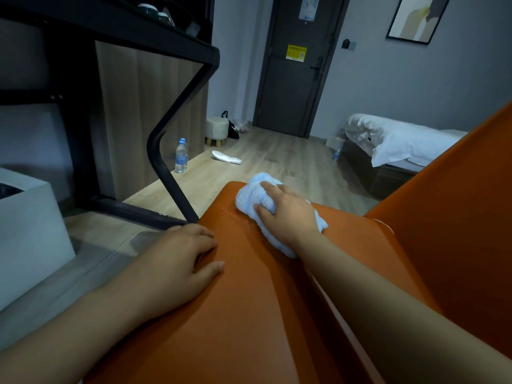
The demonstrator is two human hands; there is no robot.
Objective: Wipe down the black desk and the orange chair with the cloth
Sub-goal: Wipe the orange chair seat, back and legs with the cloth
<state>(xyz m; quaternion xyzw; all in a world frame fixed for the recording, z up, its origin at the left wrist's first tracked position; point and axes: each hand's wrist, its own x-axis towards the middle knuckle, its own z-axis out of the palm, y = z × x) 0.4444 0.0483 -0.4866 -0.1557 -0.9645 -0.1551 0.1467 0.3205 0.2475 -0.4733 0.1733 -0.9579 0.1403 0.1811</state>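
The orange chair fills the lower middle of the head view, its seat stretching away from me and its back rising at the right. A light blue cloth lies bunched on the far part of the seat. My right hand grips the cloth, its fingers curled over it and pressing it onto the seat. A wet streak shows on the seat just left of the cloth. My left hand rests on the seat's left edge, fingers curled over the rim. The black desk stands at the upper left, with its bent black leg beside the chair.
Two water bottles stand on the wooden floor beyond the desk leg, and a white slipper lies further out. A small stool and a black bag sit by the dark door. A bed is at the right. A grey bin stands at the left.
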